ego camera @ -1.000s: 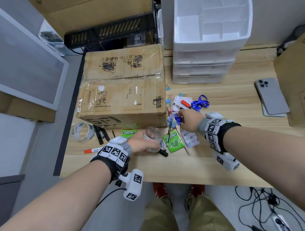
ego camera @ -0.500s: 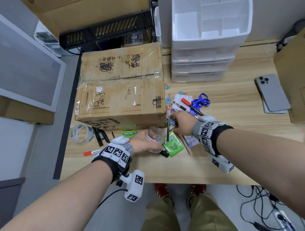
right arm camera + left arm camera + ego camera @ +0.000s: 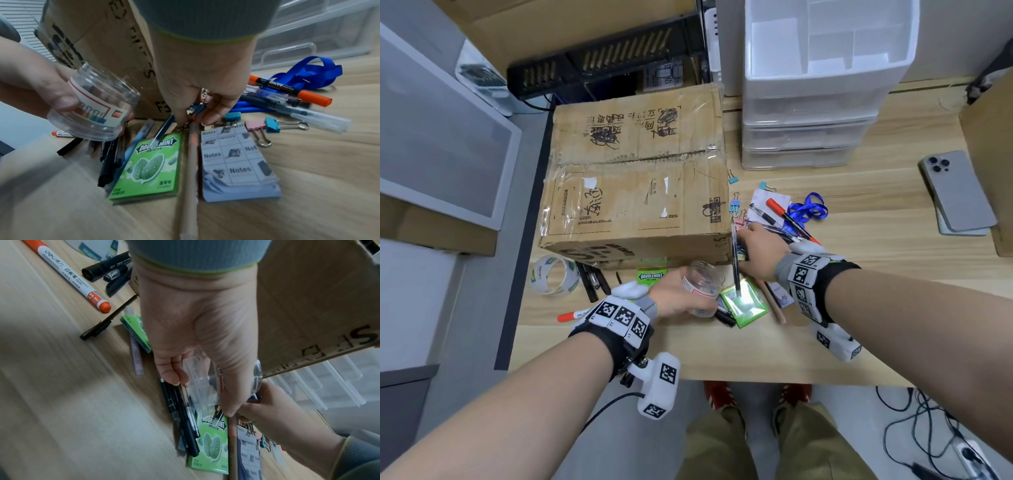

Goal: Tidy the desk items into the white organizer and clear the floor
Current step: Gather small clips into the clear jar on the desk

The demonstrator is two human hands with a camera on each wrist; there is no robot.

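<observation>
Binder clips (image 3: 273, 125) lie mid-right of the right-wrist frame; beside them the right hand (image 3: 201, 81) pinches a small clip with curled fingertips. At left, the left hand (image 3: 41, 91) grips a tilted clear jar (image 3: 94, 105) above the pens (image 3: 109, 159).
</observation>
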